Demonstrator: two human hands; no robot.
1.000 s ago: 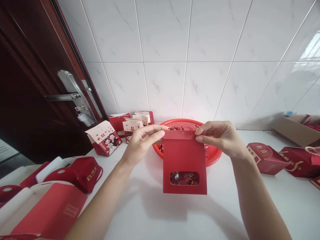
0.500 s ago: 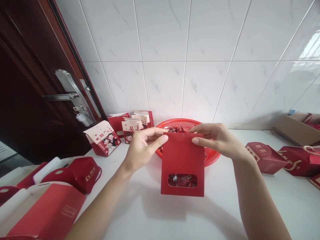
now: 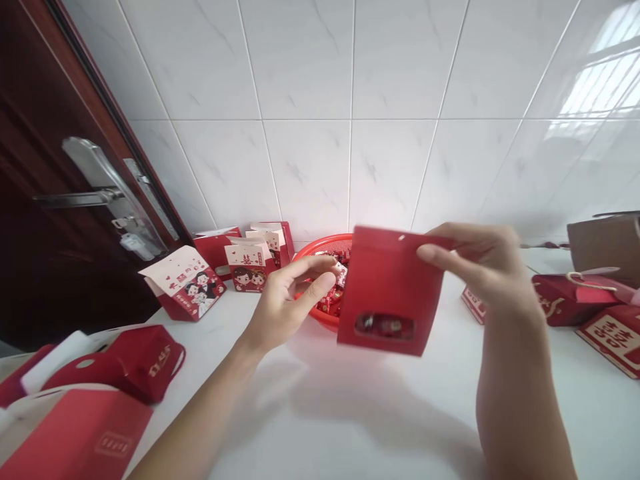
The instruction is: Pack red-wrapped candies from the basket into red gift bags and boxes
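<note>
My right hand (image 3: pixel 477 260) pinches a red paper candy box (image 3: pixel 390 287) by the upper right edge of its flat top and holds it up over the table. Through the rounded window low on its face, dark wrapped pieces show. My left hand (image 3: pixel 295 293) is just left of the box, thumb and fingers apart, with nothing visible between them. Behind the box and the left hand stands a red plastic basket (image 3: pixel 320 241) with wrapped candies (image 3: pixel 327 303) in it, its right part hidden by the box.
Several printed candy boxes, such as one with a cartoon couple (image 3: pixel 193 283), stand by the wall. Larger red boxes (image 3: pixel 75 427) lie at the left front. More red boxes (image 3: pixel 613 340) and a cardboard carton (image 3: pixel 603 250) are at the right. A dark wooden door (image 3: pixel 30 253) is on the left.
My left hand has let go of the candy box. My right hand has carried it up and to the right, tilting it slightly. The view has shifted a little to the right.
</note>
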